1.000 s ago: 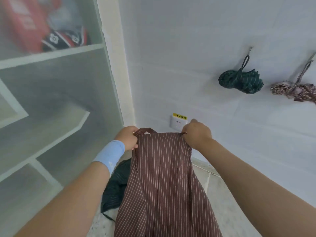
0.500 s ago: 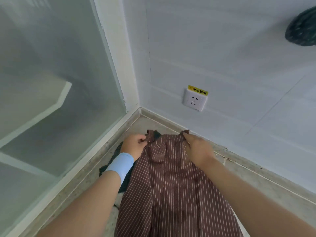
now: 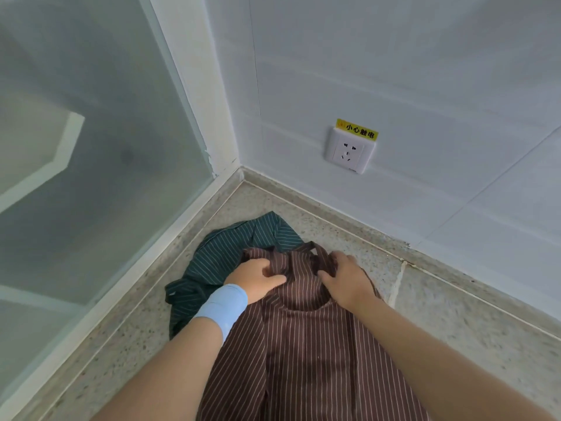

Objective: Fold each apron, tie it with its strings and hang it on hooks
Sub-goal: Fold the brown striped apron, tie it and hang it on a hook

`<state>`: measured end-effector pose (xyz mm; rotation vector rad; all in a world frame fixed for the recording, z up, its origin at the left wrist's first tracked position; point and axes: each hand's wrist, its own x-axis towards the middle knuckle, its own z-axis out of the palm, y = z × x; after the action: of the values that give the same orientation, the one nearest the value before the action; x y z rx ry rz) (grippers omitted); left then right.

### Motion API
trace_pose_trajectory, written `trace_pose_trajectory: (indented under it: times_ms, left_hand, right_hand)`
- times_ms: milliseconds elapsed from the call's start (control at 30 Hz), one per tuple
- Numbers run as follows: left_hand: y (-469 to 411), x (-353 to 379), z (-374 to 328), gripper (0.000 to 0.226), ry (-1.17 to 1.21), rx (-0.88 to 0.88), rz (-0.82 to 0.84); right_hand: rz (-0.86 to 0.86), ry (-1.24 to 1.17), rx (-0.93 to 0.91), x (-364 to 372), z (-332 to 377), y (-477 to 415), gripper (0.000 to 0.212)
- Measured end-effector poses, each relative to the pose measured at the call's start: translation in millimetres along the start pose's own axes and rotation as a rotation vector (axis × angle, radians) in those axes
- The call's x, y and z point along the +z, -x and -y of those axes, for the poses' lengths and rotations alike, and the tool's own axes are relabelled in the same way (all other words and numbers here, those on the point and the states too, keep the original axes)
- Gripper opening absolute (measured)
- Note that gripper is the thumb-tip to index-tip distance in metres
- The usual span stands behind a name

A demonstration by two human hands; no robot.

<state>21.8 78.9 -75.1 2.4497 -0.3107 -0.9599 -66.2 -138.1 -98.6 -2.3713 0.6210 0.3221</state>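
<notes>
Fingers (image 3: 263,264) of my left hand (image 3: 258,279): curled, thumb closed, gripping the bunched top edge of the brown white-pinstriped cloth apron (image 3: 303,344). My right hand (image 3: 346,281): palm down on the same edge; pinch or mere press, I cannot tell. Apron spread on speckled stone floor (image 3: 455,323) beneath both hands. Left of fingers, partly under it: crumpled dark green pinstriped apron (image 3: 230,250). Beyond fingertips: white wall socket (image 3: 349,151), yellow-labelled.
</notes>
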Motion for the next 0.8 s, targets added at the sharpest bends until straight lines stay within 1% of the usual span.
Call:
trace_pose_trajectory:
  times_ms: [33, 67, 100, 133, 167, 233, 267, 300, 333, 367, 433, 467, 500, 533, 567, 600, 633, 667, 700, 733, 767, 800]
  left_hand:
    - [0, 5, 1, 0.031, 0.061, 0.027, -0.079]
    - [1, 7, -1, 0.028, 0.158, 0.061, -0.15]
    - [2, 7, -2, 0.024, 0.254, 0.095, -0.181]
    - [4, 4, -2, 0.023, 0.283, 0.131, -0.153]
    - [7, -1, -1, 0.025, 0.244, 0.164, -0.063]
    - [17, -13, 2, 0.029, -0.005, 0.194, 0.226]
    - [25, -18, 2, 0.033, -0.166, 0.19, 0.354]
    - [29, -19, 2, 0.038, -0.318, 0.174, 0.441]
    - [31, -20, 3, 0.044, -0.431, 0.145, 0.484]
    - [33, -19, 3, 0.047, -0.478, 0.113, 0.494]
    - [35, -16, 2, 0.043, -0.426, 0.072, 0.455]
    - [35, -16, 2, 0.041, -0.361, 0.046, 0.399]
    - [34, -17, 3, 0.042, -0.308, 0.01, 0.329]
    - [33, -19, 6, 0.046, -0.274, -0.013, 0.271]
    - [30, -20, 10, 0.051, -0.248, -0.015, 0.253]
    - [29, -21, 12, 0.052, -0.222, -0.007, 0.271]
    - [30, -21, 9, 0.046, -0.176, 0.003, 0.312]
    - [36, -19, 5, 0.038, -0.151, 0.021, 0.362]
    - [41, -17, 0, 0.037, -0.194, 0.059, 0.408]
    - [45, -13, -5, 0.045, -0.296, 0.102, 0.46]
    - [49, -6, -11, 0.056, -0.454, 0.128, 0.514]
    - [54, 3, -14, 0.064, -0.622, 0.144, 0.542]
  right_hand:
    - [0.025, -0.113, 0.065, 6, 2, -5, 0.054]
    - [0.042, -0.218, 0.116, 11, 3, -10, 0.051]
    - [0.024, -0.311, 0.147, 13, 3, -13, 0.043]
    - [-0.012, -0.373, 0.159, 13, 3, -14, 0.033]
    - [-0.057, -0.396, 0.148, 10, 3, -12, 0.025]
    - [-0.137, -0.307, 0.064, 2, 0, -3, 0.023]
    - [-0.133, -0.24, 0.008, -4, -3, 4, 0.025]
    - [-0.083, -0.175, -0.039, -9, -8, 9, 0.027]
    - [0.006, -0.105, -0.078, -16, -13, 14, 0.03]
    - [0.142, -0.046, -0.095, -21, -18, 18, 0.032]
    - [0.494, 0.158, -0.102, -31, -21, 28, 0.036]
    - [0.665, 0.342, -0.118, -35, -20, 31, 0.039]
    - [0.801, 0.515, -0.127, -37, -19, 32, 0.042]
    - [0.876, 0.659, -0.139, -38, -16, 32, 0.041]
    - [0.892, 0.767, -0.155, -36, -18, 31, 0.039]
    - [0.874, 0.833, -0.15, -34, -16, 29, 0.035]
    - [0.816, 0.848, -0.136, -31, -15, 28, 0.032]
    - [0.712, 0.825, -0.121, -29, -11, 28, 0.027]
    - [0.562, 0.756, -0.123, -27, -7, 28, 0.022]
    - [0.393, 0.657, -0.138, -24, -3, 28, 0.021]
    - [0.241, 0.524, -0.155, -19, -1, 27, 0.022]
    - [0.151, 0.36, -0.155, -14, 0, 26, 0.02]
